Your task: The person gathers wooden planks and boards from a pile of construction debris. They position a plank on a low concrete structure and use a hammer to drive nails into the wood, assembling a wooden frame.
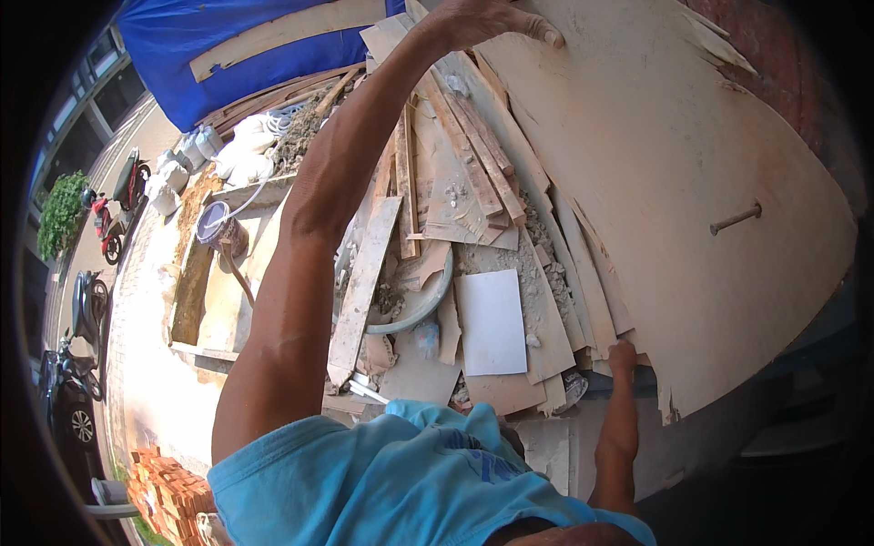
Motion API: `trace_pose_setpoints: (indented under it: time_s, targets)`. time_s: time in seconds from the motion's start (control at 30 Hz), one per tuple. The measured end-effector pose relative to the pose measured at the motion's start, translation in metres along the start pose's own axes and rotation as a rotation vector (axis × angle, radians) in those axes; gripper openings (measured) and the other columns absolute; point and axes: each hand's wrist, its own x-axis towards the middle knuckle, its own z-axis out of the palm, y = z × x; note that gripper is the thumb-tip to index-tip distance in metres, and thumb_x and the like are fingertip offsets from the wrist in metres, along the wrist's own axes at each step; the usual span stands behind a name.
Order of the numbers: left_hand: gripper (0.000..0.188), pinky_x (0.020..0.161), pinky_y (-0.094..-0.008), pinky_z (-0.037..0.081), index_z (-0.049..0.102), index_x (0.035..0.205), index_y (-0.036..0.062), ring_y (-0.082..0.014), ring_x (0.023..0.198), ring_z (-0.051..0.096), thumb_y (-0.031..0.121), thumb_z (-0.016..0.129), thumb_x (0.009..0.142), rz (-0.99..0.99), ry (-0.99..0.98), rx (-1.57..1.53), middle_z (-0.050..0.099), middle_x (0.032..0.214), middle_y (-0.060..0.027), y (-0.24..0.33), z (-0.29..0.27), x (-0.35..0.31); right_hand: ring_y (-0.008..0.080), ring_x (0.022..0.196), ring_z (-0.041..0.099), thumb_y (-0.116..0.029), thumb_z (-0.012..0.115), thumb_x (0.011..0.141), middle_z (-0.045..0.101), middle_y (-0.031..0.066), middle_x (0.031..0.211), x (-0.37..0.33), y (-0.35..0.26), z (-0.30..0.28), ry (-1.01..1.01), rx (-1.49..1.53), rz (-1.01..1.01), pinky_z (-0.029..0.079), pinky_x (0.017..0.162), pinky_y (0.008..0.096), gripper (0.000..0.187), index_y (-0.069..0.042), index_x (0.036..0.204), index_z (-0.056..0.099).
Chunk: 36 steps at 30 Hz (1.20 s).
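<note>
We look partway done with one big board (655, 182), which is on the right beside the messy pile; it isn't let go yet, and the planks (368, 291) left in the pile are too mixed up to count. Our left hand (487, 22) has its thumb over the board's top end, our right hand (624, 357) curls by its low left edge, and we can't tell if either one pinches it. We count one nail (736, 218) on the board, one white sheet (492, 323) and one bucket (222, 231).

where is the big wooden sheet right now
In the head view, the wooden sheet fills the upper right, beside the scrap pile, with the left hand at its upper left edge.
</note>
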Motion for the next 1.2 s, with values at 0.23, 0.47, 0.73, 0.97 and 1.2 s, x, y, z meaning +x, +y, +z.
trace_pose_setpoints:
  time_s: [0.23,0.47,0.73,0.97,1.2]
  targets:
    - [0.043,0.095,-0.0312,0.042,0.066,0.114,0.0047,-0.0167,0.105,0.058,0.019,0.080,0.076,-0.040,0.000,0.414,0.067,0.110,-0.0066,-0.029,-0.025,-0.053,0.0407,0.094,0.064,-0.022,0.061,0.082,0.066,0.0242,0.096,-0.001,-0.001,0.028,0.061,0.036,-0.037,0.051,0.084,0.0467,0.028,0.001,0.096,0.067]
    - [0.037,0.093,-0.0310,0.045,0.067,0.109,0.0043,-0.0179,0.103,0.060,0.016,0.079,0.075,-0.142,-0.194,0.252,0.067,0.107,-0.0068,-0.002,-0.023,-0.087,0.0389,0.086,0.065,-0.023,0.061,0.086,0.066,0.0206,0.088,-0.006,0.009,0.005,-0.017,0.014,-0.031,0.053,0.075,0.0464,0.025,0.001,0.089,0.066]
    - [0.030,0.091,-0.0306,0.048,0.069,0.103,0.0038,-0.0192,0.100,0.063,0.012,0.077,0.075,-0.232,-0.324,0.293,0.067,0.104,-0.0072,0.088,-0.036,-0.101,0.0352,0.084,0.066,-0.016,0.058,0.088,0.066,0.0196,0.088,-0.005,-0.039,0.006,-0.018,0.061,-0.189,0.054,0.074,0.0450,0.019,0.001,0.087,0.066]
    - [0.024,0.089,-0.0303,0.051,0.071,0.097,0.0034,-0.0204,0.097,0.064,0.008,0.076,0.074,-0.160,-0.405,0.189,0.067,0.101,-0.0074,0.087,0.005,-0.092,0.0370,0.084,0.066,-0.011,0.054,0.089,0.066,0.0216,0.087,-0.021,-0.018,-0.021,0.017,-0.004,-0.116,0.055,0.073,0.0461,0.017,0.002,0.087,0.066]
    - [0.027,0.084,-0.0298,0.054,0.073,0.093,0.0049,-0.0183,0.094,0.065,0.000,0.077,0.067,-0.111,-0.563,0.184,0.069,0.090,-0.0056,0.092,0.046,-0.078,0.0366,0.079,0.069,-0.007,0.055,0.087,0.067,0.0217,0.082,-0.023,-0.029,-0.051,0.092,-0.036,-0.195,0.057,0.066,0.0438,0.016,0.002,0.083,0.067]
